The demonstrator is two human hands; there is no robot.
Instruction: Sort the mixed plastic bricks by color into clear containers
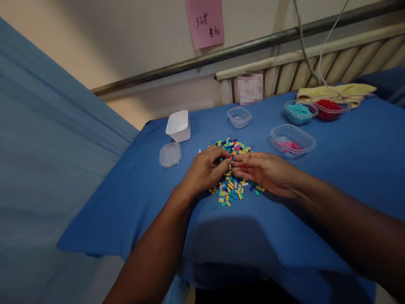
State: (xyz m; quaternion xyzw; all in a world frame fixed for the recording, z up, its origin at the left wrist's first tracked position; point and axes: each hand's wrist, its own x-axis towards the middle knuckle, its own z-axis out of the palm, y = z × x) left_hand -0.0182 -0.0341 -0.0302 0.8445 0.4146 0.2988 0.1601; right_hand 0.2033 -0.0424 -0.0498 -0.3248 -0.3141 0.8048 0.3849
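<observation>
A heap of small multicoloured building bricks (232, 196) in yellow, blue, teal, green, white and red lies on the blue cloth under both hands. My left hand (205, 169) is over the heap's left side, thumb and forefinger pinched together. Some red shows at those fingertips, but what they grip is too small to make out. Facing it, my right hand (268, 171) is turned palm up with its fingers curled. A few small red bricks (244, 165) rest in those fingers. The fingertips of both hands nearly meet above the pile.
Behind the heap stand a clear tub (239, 118) and a white tub (179, 126), with a translucent lid (170, 155) at left. To the right are a tub with pinkish-red bricks (292, 145), a teal-filled tub (299, 113) and a red-filled tub (329, 110). A yellow cloth (357, 90) lies behind.
</observation>
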